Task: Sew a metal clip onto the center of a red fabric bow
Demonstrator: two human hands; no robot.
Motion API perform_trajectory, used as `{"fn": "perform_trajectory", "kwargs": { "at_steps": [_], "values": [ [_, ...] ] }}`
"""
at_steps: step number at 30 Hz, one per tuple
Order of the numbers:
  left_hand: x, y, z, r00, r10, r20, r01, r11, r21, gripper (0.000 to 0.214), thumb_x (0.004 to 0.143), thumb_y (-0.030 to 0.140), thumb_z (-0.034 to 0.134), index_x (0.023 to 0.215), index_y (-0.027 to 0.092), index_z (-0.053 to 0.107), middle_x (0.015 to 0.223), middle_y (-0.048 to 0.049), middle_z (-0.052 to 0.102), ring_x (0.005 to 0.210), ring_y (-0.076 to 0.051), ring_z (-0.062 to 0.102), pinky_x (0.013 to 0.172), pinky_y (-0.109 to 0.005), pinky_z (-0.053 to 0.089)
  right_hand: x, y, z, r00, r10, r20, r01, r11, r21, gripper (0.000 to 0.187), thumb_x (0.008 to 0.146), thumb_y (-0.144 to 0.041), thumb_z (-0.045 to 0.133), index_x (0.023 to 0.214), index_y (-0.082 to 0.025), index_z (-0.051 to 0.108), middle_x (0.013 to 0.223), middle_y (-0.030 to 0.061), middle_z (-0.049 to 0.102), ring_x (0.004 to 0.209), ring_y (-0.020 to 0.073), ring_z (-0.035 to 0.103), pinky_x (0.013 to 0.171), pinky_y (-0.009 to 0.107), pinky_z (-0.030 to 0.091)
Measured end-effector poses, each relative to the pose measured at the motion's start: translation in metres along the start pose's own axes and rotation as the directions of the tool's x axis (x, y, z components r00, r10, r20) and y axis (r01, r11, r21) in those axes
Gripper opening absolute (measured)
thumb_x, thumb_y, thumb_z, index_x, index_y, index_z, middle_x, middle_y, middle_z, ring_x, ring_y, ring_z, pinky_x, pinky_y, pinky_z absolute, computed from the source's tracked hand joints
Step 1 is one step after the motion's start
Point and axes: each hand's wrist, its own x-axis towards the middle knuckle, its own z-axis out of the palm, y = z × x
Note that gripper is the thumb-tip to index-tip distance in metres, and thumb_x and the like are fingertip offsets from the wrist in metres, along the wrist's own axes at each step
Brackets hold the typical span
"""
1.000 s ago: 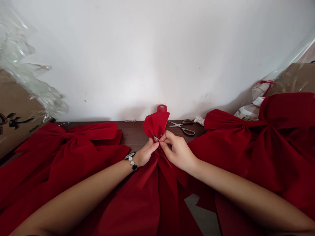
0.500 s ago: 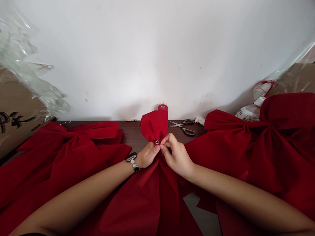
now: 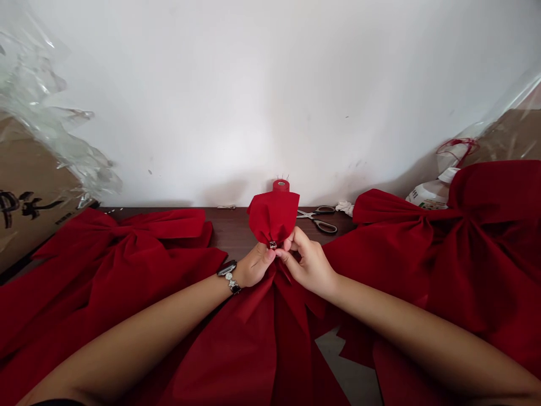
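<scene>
The left hand [image 3: 253,266] and right hand [image 3: 306,264] pinch gathered red fabric [image 3: 273,217] just below a small metal clip [image 3: 273,245]; scissors [image 3: 318,220] lie right of the fabric.

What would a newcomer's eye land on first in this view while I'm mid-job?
A big red fabric bow spreads left and another right, over the dark wooden table. At the centre, the left hand and right hand grip a gathered red fabric piece at a small metal clip. Behind it stands a red spool, with black-handled scissors to its right.
</scene>
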Motion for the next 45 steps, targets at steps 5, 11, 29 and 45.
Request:
{"fn": "perform_trajectory", "kwargs": {
  "at_steps": [5,11,29,45],
  "values": [
    [0.0,0.001,-0.001,1.0,-0.028,0.009,0.029,0.999,-0.021,0.058,0.099,0.052,0.019,0.127,0.016,0.055,0.119,-0.0128,0.064,0.108,-0.024,0.06,0.097,-0.038,0.048,0.002,0.0,-0.003,1.0,-0.008,0.004,0.008,1.0,0.025,0.021,0.091,-0.027,0.053,0.079,-0.02,0.038,0.066,-0.0039,0.052,0.054,0.007,0.048,0.055,0.016,0.037],
    [-0.006,-0.004,-0.001,0.994,-0.103,-0.028,0.103,0.995,-0.006,0.06,0.097,0.056,0.02,0.132,0.019,0.053,0.126,-0.0114,0.062,0.118,-0.025,0.056,0.104,-0.039,0.043,0.004,0.0,-0.004,0.999,0.002,0.042,-0.005,0.998,0.066,0.017,0.09,-0.031,0.054,0.085,-0.019,0.043,0.065,-0.0028,0.056,0.054,0.0075,0.049,0.053,0.017,0.039],
    [0.0,0.002,-0.001,0.973,-0.231,-0.024,0.229,0.971,-0.068,0.068,0.094,0.063,0.019,0.139,0.018,0.046,0.133,-0.012,0.058,0.128,-0.025,0.049,0.113,-0.041,0.035,0.021,0.021,-0.024,0.953,-0.287,0.093,0.293,0.954,-0.061,0.024,0.09,-0.036,0.06,0.079,-0.015,0.063,0.065,0.0011,0.061,0.056,0.0085,0.052,0.057,0.019,0.042],
    [0.0,0.001,0.001,0.979,-0.198,-0.049,0.199,0.98,0.018,0.06,0.096,0.057,0.026,0.137,0.016,0.043,0.128,-0.0148,0.058,0.126,-0.026,0.049,0.109,-0.04,0.037,0.017,0.009,-0.016,0.993,-0.098,0.068,0.1,0.995,-0.03,0.019,0.082,-0.02,0.053,0.064,-0.014,0.056,0.057,0.0001,0.055,0.051,0.0073,0.046,0.051,0.017,0.038]
  ]
}}
